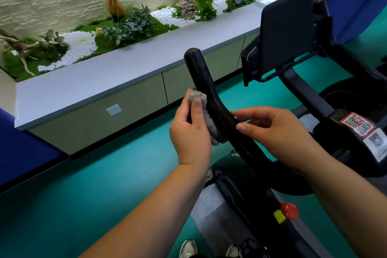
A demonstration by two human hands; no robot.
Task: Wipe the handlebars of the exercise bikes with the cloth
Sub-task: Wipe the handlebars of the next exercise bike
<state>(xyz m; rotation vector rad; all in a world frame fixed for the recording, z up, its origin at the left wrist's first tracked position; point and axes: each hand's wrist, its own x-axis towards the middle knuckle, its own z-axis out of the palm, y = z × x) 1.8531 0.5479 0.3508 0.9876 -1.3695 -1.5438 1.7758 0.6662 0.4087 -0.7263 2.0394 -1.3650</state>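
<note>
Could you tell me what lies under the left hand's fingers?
A grey cloth, held by the left hand against the black handlebar; the bar's surface beneath the cloth is covered.

Grey fluffy cloth (pixel 206 117) – apparently bunched – against black, upward-curving handlebar (pixel 209 92).
</note>
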